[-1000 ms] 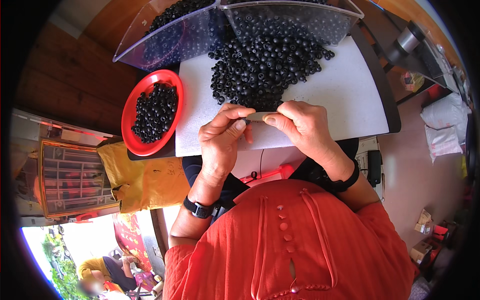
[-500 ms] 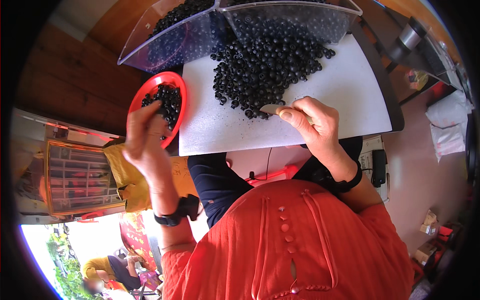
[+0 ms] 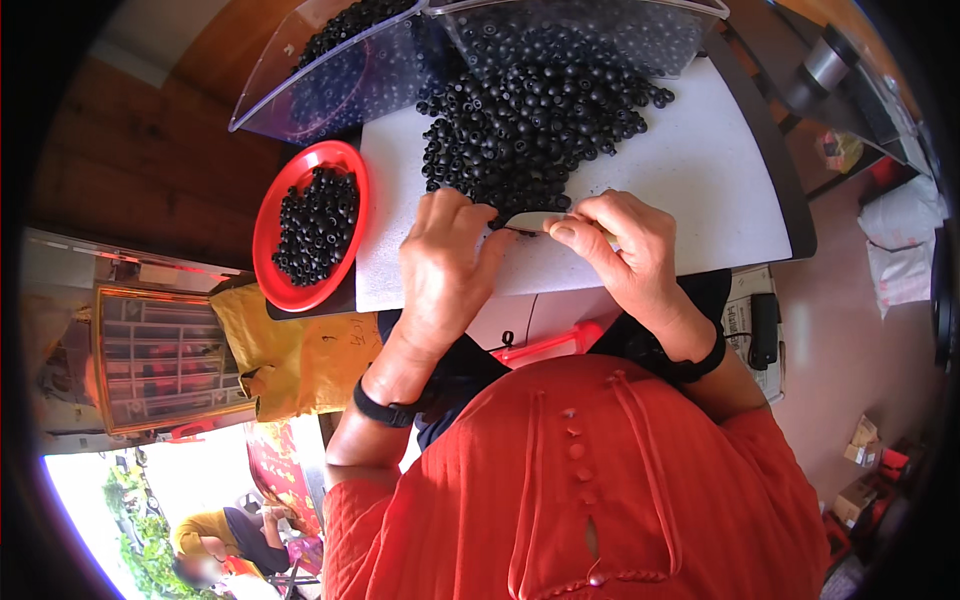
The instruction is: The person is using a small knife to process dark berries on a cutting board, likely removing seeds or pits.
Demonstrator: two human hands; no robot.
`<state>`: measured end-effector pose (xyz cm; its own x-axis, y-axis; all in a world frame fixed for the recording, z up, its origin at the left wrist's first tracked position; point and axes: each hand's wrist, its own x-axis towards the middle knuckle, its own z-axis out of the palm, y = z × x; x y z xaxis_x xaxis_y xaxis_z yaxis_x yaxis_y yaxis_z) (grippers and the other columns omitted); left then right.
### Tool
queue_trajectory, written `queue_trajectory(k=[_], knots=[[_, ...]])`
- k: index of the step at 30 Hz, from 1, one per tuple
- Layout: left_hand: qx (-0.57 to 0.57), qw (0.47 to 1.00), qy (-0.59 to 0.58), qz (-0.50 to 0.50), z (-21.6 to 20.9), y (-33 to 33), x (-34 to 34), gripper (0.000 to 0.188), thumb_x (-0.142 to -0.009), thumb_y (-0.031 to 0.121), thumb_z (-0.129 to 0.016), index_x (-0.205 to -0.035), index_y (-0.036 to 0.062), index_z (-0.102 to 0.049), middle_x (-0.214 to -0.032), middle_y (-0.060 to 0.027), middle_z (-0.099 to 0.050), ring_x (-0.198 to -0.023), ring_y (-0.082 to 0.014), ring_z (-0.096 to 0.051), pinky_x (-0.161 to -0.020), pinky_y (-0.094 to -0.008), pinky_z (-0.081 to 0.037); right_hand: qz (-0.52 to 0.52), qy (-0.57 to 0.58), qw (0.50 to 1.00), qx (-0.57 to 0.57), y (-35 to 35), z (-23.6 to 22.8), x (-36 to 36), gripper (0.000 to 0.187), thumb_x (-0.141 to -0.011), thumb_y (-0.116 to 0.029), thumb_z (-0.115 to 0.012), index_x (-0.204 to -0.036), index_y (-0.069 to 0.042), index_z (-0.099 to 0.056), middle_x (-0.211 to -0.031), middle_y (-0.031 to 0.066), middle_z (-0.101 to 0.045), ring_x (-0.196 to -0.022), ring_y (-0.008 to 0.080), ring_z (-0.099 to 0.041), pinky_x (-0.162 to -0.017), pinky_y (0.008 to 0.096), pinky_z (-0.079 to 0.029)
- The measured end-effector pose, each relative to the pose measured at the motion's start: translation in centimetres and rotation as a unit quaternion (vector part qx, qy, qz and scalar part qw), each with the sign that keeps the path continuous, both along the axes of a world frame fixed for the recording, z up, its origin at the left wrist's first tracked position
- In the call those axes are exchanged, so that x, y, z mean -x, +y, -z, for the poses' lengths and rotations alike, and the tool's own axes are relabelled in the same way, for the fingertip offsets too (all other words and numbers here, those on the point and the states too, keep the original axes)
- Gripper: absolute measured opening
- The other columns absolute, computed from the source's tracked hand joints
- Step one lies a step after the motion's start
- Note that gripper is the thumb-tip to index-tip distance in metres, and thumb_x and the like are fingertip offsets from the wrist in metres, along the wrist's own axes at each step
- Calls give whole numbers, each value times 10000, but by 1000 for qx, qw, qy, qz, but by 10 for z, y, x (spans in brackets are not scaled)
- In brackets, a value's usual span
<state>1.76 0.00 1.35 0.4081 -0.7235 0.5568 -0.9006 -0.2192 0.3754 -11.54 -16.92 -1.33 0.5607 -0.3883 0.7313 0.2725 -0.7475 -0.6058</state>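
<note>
Head view: pinching blade [image 3: 530, 219] in right hand [image 3: 635, 240], holding left hand [image 3: 440, 255] half-curled beside beads [image 3: 525, 130] on table [image 3: 700, 180], cannot tell if gripping one; could slip from pressing hard, nicking left hand.

Left grip [image 3: 447, 255] back uppermost, fingers [image 3: 462, 212] bent inward; right grip [image 3: 630, 238] curled, thumb [image 3: 582, 240] pointing left; forearms [image 3: 400, 362] converging forward

Black beads [image 3: 520, 130], red plate [image 3: 298, 298], white board [image 3: 690, 190], yellow bag [image 3: 295, 350], red shirt [image 3: 470, 480]

yellow sack [image 3: 290, 355] left | white bags [image 3: 905, 218] right | cardboard boxes [image 3: 853, 502] lower right
</note>
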Motion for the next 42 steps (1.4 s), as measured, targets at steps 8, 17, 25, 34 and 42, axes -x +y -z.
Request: queue_trajectory(k=[8,17,25,34,42], knots=[[-9,1000,-27,-12,11,3,-7,162,-808,4,-763,-962,-4,-718,-924,-119,-631,-875,-329,-641,-729,-436,-550,9,5,1000,25,-1,0,2,244,-867,-220,-859,-791,-82,-673,-655,37,-623,-552,211,-593,-501,349,-448],[-8,1000,-7,-17,8,5,-5,154,-822,-5,-743,-972,4,-711,-919,-119,-632,-874,-332,-642,-729,-440,-551,18,15,999,45,-1,2,2,247,-857,-220,-863,-803,-85,-664,-667,43,-634,-574,231,-613,-513,363,-467],[-47,998,-23,-31,5,13,-1,145,-828,-16,-732,-968,3,-701,-930,-142,-635,-905,-351,-641,-752,-443,-548,23,31,998,56,0,0,2,252,-851,-217,-865,-802,-84,-657,-668,43,-639,-571,235,-609,-514,363,-465],[102,850,509,89,2,21,3,210,-957,-34,-691,-1163,-28,-732,-1021,-44,-670,-829,-112,-622,-689,-255,-522,22,33,998,57,1,2,2,258,-859,-248,-856,-805,-88,-660,-667,48,-641,-583,241,-623,-521,379,-477],[186,764,598,152,11,16,12,226,-1002,-50,-638,-1213,-46,-719,-1062,-82,-672,-811,-124,-634,-648,-253,-515,27,60,996,54,1,1,2,265,-871,-264,-844,-791,-89,-662,-671,44,-643,-597,241,-632,-527,383,-482]])
